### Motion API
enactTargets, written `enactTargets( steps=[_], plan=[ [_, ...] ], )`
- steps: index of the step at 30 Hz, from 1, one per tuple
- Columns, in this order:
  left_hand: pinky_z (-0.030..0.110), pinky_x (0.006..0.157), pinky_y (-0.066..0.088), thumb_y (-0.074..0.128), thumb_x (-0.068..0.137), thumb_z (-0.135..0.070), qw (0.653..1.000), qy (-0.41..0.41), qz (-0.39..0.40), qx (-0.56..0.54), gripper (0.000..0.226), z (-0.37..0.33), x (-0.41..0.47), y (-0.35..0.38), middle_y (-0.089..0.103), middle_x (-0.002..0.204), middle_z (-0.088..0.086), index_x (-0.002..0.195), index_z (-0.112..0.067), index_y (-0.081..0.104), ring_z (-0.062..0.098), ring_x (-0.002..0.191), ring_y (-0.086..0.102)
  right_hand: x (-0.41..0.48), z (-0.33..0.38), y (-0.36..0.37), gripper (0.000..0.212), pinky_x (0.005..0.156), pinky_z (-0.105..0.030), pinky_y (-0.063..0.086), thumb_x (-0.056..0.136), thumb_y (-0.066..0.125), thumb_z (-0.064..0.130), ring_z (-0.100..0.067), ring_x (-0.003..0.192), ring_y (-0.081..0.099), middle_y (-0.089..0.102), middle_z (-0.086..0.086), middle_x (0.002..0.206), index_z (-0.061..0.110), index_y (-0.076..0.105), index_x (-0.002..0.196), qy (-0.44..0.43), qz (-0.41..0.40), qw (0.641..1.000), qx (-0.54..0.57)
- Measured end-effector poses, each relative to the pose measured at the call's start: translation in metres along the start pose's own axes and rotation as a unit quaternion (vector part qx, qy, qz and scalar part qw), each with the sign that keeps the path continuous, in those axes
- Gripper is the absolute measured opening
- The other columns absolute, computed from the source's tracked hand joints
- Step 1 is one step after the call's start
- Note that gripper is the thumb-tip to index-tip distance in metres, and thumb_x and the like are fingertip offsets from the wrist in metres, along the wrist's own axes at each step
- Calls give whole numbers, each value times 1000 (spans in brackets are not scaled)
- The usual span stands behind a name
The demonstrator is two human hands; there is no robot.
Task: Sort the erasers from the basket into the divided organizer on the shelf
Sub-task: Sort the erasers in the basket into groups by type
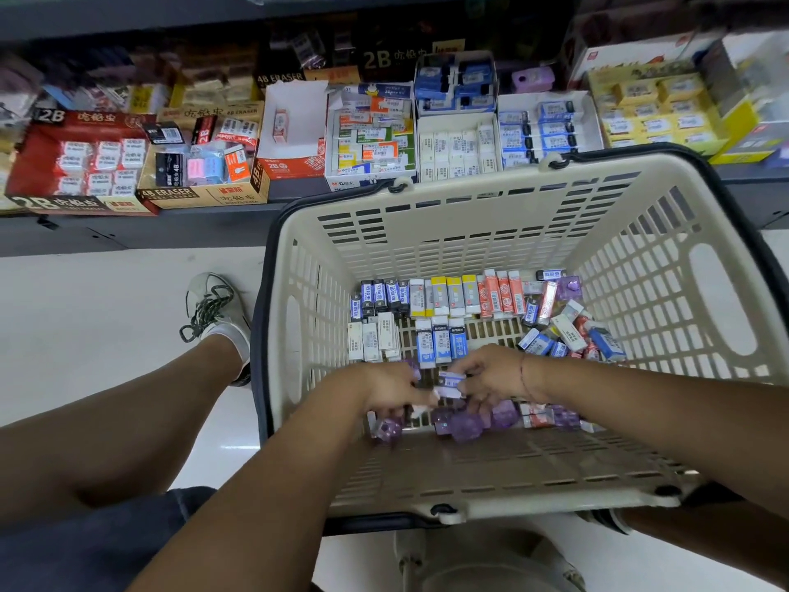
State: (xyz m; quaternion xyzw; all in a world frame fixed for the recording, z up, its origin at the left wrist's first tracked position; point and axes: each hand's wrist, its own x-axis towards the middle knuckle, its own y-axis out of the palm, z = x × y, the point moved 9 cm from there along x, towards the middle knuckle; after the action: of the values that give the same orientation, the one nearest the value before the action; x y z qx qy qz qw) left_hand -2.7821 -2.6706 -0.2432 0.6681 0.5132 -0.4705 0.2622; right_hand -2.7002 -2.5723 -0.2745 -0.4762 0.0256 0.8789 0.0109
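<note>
I record both bare forearms extended forward and down, converging until the hands nearly meet. The right hand [491, 373] pinches one end of a small eraser [450, 384]. The left hand [384, 390] has its fingers curled down against the other end, grip unconfirmed.

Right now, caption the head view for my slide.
Right hand pinches a purple-and-white eraser inside the cream basket, left hand alongside, eraser boxes shelved beyond.

Red display box [42, 202], shelf left: "2B" on flap and front. Tan box [205, 196] beside it: "4B ERASER". Black box [279, 77] behind: "4B ERASER". Taller black box [384, 57]: "2B". Red-white box [290, 166]: "2B". White box [341, 183]: "M&G". Print on erasers [448, 296] in basket [469, 194]: unreadable.
</note>
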Motion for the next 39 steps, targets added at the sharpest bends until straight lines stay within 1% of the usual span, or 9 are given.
enactTargets(
  steps=[3, 6, 12, 15, 18, 23, 27, 33, 39],
  plan=[
    [21, 54, 38, 53, 96, -34, 954, 21, -155, -255, 30, 2, -7, -46, 50, 68, 0, 106, -7, 60, 10, 56, 41, 0, 30, -23, 28, 57, -21, 53, 91, 57, 5, -12, 62, 63, 69, -12, 84, 6, 62, 119, -35, -82, 992, 90],
    [20, 46, 36, 55, 96, -29, 840, 21, -302, -450, 20, 14, -13, -75, 48, 64, 2, 91, -9, 57, 11, 51, 40, 15, 56, -41, 41, 53, -20, 53, 91, 57, 1, -10, 55, 61, 65, -11, 77, 5, 49, 131, -56, -182, 953, 235],
    [17, 37, 34, 57, 96, -25, 688, -11, -317, -653, 22, 27, -10, -58, 44, 64, 2, 81, -10, 52, 9, 48, 42, 61, 88, -40, 32, 73, -34, 57, 90, 59, 3, -17, 65, 62, 67, -13, 89, 1, 57, 122, -79, -310, 912, 256],
    [16, 35, 32, 57, 96, -25, 662, -6, -311, -682, 24, 32, -9, -55, 42, 65, 2, 78, -10, 50, 7, 44, 41, 73, 80, -35, 11, 87, -46, 54, 83, 61, 8, -31, 90, 67, 70, -16, 95, 11, 69, 90, -56, -340, 923, 169],
    [16, 35, 31, 55, 97, -25, 647, -4, -307, -698, 25, 34, -8, -60, 42, 64, 2, 78, -10, 50, 9, 49, 41, 60, 89, -35, 37, 68, -38, 51, 84, 60, 10, -31, 67, 57, 53, -13, 63, 16, 42, 51, -62, -357, 927, 95],
    [15, 35, 33, 52, 98, -26, 624, 7, -273, -732, 23, 30, -5, -57, 44, 67, 2, 80, -12, 51, 9, 52, 41, 55, 97, -41, 37, 72, -42, 51, 89, 62, 18, -22, 69, 50, 51, -12, 65, 13, 49, 55, -86, -324, 938, 85],
    [15, 35, 35, 52, 98, -26, 612, 9, -259, -748, 23, 28, -4, -53, 47, 69, 2, 80, -13, 51, 9, 52, 41, 53, 93, -50, 13, 74, -38, 54, 88, 64, 9, -20, 60, 55, 61, -13, 76, -2, 68, 93, -88, -328, 929, 149],
    [15, 34, 33, 52, 98, -27, 604, 6, -255, -755, 23, 30, -3, -52, 47, 68, 1, 79, -13, 52, 8, 50, 41, 52, 103, -42, 10, 49, -22, 53, 87, 63, 0, -18, 55, 57, 61, -17, 85, 2, 59, 96, -85, -289, 940, 162],
    [15, 34, 31, 53, 98, -29, 594, 8, -255, -763, 22, 32, -2, -51, 47, 67, 2, 81, -14, 52, 6, 42, 40, 46, 113, -52, 6, 83, -33, 53, 83, 71, 16, -20, 78, 61, 65, -5, 80, 10, 70, 80, -116, -361, 923, 72]
  ],
)
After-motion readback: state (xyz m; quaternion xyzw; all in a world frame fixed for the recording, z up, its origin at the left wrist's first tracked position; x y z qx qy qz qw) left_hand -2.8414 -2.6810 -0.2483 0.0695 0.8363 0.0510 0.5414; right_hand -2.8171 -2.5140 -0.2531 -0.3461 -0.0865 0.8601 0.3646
